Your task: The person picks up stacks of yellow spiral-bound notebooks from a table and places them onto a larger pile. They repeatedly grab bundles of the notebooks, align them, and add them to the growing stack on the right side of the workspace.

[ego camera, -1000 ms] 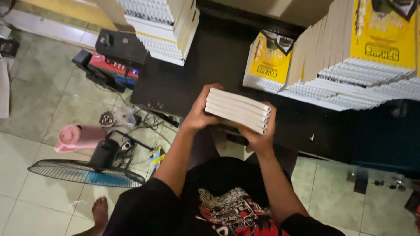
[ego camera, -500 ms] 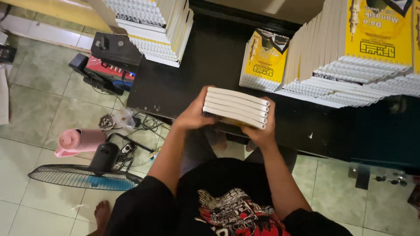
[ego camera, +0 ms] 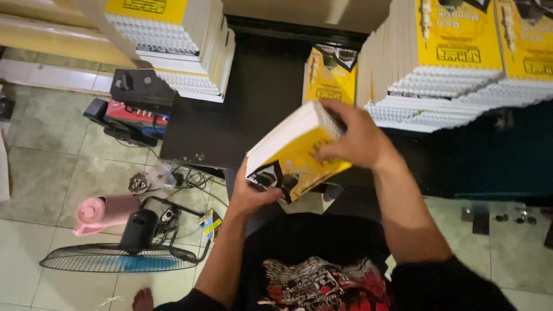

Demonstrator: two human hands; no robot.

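we're gripping small stack of yellow-covered paperback booklets (ego camera: 296,151) | left hand (ego camera: 253,193) cupping underneath | right hand (ego camera: 351,138) clamping top | keeping edges flush over black table (ego camera: 242,109)

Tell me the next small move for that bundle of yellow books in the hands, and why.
Probably lower the bundle of books flat onto the bare black table. It is tilted, yellow cover up, gripped by the left hand below and right hand on top, with book stacks beside.
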